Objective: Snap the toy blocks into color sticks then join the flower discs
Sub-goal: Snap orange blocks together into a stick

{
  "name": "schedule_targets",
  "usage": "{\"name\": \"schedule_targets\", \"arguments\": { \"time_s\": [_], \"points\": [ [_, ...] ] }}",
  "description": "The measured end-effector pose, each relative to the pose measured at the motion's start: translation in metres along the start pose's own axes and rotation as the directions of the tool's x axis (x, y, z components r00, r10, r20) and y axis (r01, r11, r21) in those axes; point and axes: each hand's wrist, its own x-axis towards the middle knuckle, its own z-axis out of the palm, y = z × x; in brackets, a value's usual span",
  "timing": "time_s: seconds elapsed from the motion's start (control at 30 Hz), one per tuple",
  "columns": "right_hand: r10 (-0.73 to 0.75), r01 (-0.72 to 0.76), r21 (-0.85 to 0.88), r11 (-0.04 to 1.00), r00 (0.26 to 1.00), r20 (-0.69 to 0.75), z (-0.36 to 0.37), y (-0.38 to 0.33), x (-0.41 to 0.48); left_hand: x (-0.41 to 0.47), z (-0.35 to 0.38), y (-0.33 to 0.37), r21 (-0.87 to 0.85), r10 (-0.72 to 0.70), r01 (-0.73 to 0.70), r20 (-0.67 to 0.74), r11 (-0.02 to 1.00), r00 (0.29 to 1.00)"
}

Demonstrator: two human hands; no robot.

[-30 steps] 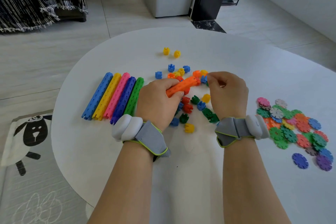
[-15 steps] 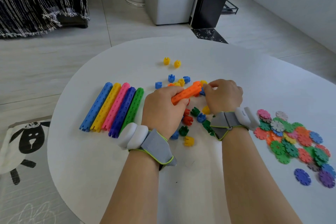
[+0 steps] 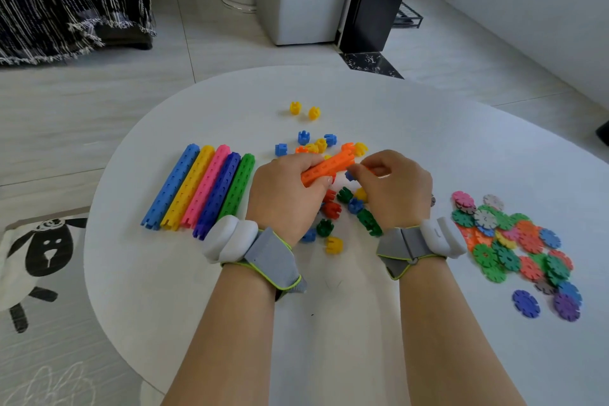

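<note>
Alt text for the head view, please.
The left hand grips a part-built orange stick while the right hand pinches an orange block at its end, over loose blocks on a white table. Five finished sticks lie left, flower discs right.

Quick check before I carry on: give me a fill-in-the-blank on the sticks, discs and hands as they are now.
The stick in the left hand is ___.
The finished sticks lying on the table number ___.
The flower discs lie beside the ___ hand.
Missing words: orange; five; right.
</note>
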Motion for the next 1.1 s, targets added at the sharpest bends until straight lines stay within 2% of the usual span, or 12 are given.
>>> {"name": "schedule_targets", "arguments": {
  "time_s": [0.13,0.3,0.8,1.1],
  "points": [
    [-0.045,0.052,0.103,0.993,0.997,-0.065,-0.004,-0.007,-0.012,-0.001,-0.001,-0.001,0.015,0.008,-0.008,0.017,1.0,1.0],
    [0.097,-0.119,0.309,0.944,0.992,0.086,-0.007,-0.015,-0.017,-0.002,-0.004,-0.003,0.027,0.001,-0.002,0.03,1.0,1.0],
    [-0.041,-0.006,0.313,0.95,0.988,0.146,-0.011,-0.02,-0.034,-0.006,-0.007,-0.006,0.052,-0.016,0.014,0.04,0.999,0.999],
    [-0.047,0.01,0.195,0.981,0.981,0.187,-0.014,-0.022,-0.033,-0.005,-0.003,-0.005,0.053,-0.011,0.009,0.033,0.999,0.999]
  ]
}}
